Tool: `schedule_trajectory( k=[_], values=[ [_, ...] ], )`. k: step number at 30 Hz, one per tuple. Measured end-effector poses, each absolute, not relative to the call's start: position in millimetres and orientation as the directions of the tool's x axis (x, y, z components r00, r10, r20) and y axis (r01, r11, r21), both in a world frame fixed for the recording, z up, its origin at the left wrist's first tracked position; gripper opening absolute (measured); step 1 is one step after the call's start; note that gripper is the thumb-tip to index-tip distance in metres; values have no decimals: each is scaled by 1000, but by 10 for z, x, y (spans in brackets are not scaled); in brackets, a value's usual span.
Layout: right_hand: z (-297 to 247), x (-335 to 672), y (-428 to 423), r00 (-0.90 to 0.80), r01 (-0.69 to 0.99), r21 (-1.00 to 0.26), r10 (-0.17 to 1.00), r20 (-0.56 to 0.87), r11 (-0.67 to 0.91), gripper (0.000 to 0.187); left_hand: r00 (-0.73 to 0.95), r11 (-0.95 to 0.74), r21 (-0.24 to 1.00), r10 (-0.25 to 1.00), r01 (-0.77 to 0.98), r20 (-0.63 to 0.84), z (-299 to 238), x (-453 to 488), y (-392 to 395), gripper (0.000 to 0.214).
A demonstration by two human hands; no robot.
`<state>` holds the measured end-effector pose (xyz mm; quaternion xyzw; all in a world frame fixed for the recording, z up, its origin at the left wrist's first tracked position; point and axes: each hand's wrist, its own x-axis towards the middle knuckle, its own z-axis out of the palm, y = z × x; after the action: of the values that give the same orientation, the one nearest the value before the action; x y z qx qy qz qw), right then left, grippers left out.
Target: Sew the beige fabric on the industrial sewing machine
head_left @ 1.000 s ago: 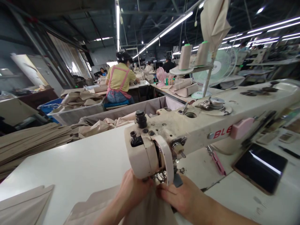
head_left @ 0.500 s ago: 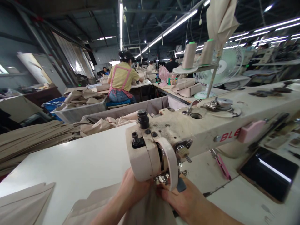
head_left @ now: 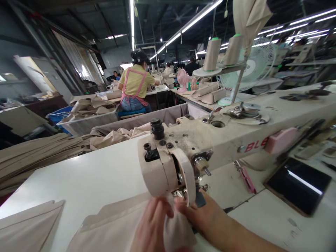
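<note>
Beige fabric [head_left: 177,232] runs up under the head of a sewing machine [head_left: 160,175], between my two hands. My left hand [head_left: 153,224], slightly blurred, has its fingers bent over the cloth just in front of the machine head. Close to the needle area, my right hand [head_left: 207,215] pinches the fabric's edge, its thumb pointing at the presser foot. The curved white guard [head_left: 187,175] partly hides the fingertips and the needle. A wider beige fabric panel [head_left: 105,224] with a seam line lies flat on the table to the left of my left hand.
Another beige panel [head_left: 28,224] lies at the table's left edge. Pink-handled thread snips [head_left: 247,178] and a dark tablet-like device [head_left: 298,185] rest on the right. Stacked cloth [head_left: 39,157] is at far left. Thread cones [head_left: 212,54] stand behind. A person in an apron [head_left: 135,84] sits ahead.
My left hand has drawn back from beside the machine head toward me and turned, its fingers now over the cloth. More of the flat panel shows. My right hand stays near the presser foot.
</note>
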<state>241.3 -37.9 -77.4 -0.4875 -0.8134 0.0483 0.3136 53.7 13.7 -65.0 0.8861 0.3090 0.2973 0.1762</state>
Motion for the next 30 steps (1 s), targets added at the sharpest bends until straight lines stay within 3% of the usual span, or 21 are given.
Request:
schedule_trajectory(
  k=[2, 5, 7, 9, 11, 13, 19, 25, 28, 30],
  values=[
    [-739, 2419, -384, -320, 743, -434, 840, 439, 510, 26, 689, -723, 564, 643, 400, 335, -761, 487, -20, 32],
    [-731, 2422, -473, -258, 709, -523, 865, 431, 473, 24, 675, -659, 631, 684, 409, 277, -862, 450, -80, 26],
    [-768, 2404, -598, -98, 582, -746, 939, 330, 323, 22, 687, -651, 668, 670, 360, 281, -870, 433, -51, 20],
    [-821, 2366, -748, 26, 178, -983, 999, 44, 39, 25, 683, -631, 708, 670, 316, 292, -848, 418, -28, 17],
    [-861, 2312, -876, -20, -270, -937, 974, -227, -224, 40, 684, -608, 742, 669, 281, 290, -818, 405, -30, 12],
    [-868, 2259, -945, -100, -443, -838, 946, -307, -319, 49, 702, -595, 763, 655, 252, 279, -793, 398, -47, 9],
    [-820, 2201, -911, -180, -424, -853, 951, -252, -306, 47, 765, -613, 755, 595, 233, 247, -769, 408, -58, 12],
    [-796, 2152, -952, -142, -474, -802, 931, -337, -363, 52, 736, -559, 783, 645, 272, 204, -780, 427, -74, 13],
    [-748, 2111, -955, -125, -445, -797, 910, -396, -408, 49, 706, -605, 754, 649, 255, 283, -823, 438, -149, 12],
    [-726, 2088, -947, -118, -414, -800, 897, -425, -434, 42, 662, -712, 652, 624, 261, 416, -871, 449, -221, 15]
  ],
)
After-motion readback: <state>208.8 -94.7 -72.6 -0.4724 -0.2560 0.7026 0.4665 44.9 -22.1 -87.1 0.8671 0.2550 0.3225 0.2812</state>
